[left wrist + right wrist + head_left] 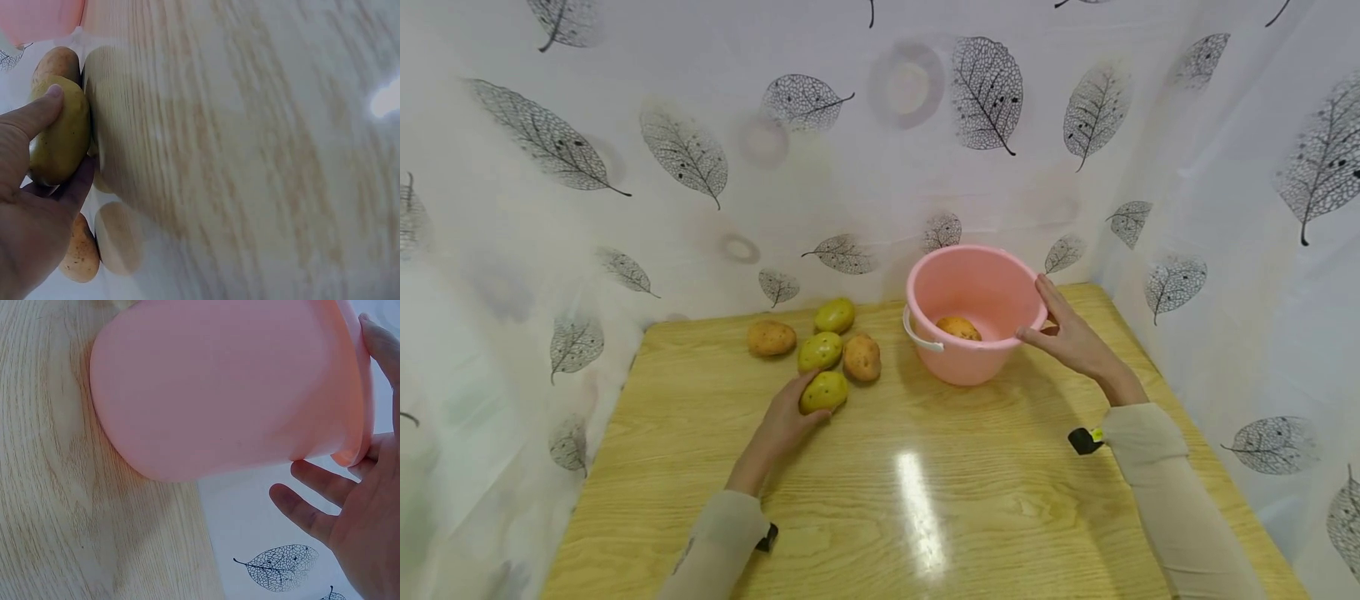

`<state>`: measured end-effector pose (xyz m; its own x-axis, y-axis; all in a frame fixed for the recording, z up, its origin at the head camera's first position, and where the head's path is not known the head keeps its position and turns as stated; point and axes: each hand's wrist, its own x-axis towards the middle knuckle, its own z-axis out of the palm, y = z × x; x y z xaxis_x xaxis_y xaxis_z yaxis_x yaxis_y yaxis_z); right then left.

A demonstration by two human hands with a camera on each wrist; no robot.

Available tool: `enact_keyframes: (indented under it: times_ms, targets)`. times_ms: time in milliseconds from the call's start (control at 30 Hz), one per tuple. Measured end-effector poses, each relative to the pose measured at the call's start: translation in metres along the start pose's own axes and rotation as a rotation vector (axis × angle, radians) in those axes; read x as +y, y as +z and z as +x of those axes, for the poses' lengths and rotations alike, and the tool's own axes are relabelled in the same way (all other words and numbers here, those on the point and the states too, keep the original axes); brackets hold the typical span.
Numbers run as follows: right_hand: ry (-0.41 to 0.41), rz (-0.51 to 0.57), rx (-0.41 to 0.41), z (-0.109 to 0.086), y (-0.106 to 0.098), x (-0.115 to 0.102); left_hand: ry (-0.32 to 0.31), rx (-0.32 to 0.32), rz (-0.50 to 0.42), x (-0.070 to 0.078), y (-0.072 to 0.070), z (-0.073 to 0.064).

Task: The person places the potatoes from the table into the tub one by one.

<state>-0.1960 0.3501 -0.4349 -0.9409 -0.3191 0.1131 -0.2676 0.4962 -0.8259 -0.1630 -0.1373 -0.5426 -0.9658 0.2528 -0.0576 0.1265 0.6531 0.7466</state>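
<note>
My left hand [784, 421] grips a greenish-yellow potato [824, 392], thumb on one side and fingers on the other. The left wrist view shows the same potato [61, 134] between thumb and fingers. Beyond it are two more greenish-yellow potatoes [820, 352] and two brown potatoes [862, 358]. To the right stands a pink bucket [966, 367] with one brown potato [958, 327] inside. My right hand [1075, 337] holds the bucket's right rim between thumb and fingers. In the right wrist view, lower fingers [322, 481] are spread beside the bucket's wall.
The wooden table [880, 508] ends at a white curtain [865, 192] printed with leaves, which hangs behind and along both sides. A white handle [921, 333] hangs on the bucket's left side. Light glares off the table's middle.
</note>
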Motion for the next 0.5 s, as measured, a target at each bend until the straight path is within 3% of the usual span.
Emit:
enact_keyframes:
  times_ms: [500]
  targets:
    - [0.011, -0.004, 0.007, 0.0011, -0.0002, -0.0006, -0.065, 0.066, -0.100, 0.0028, 0.0102, -0.0040]
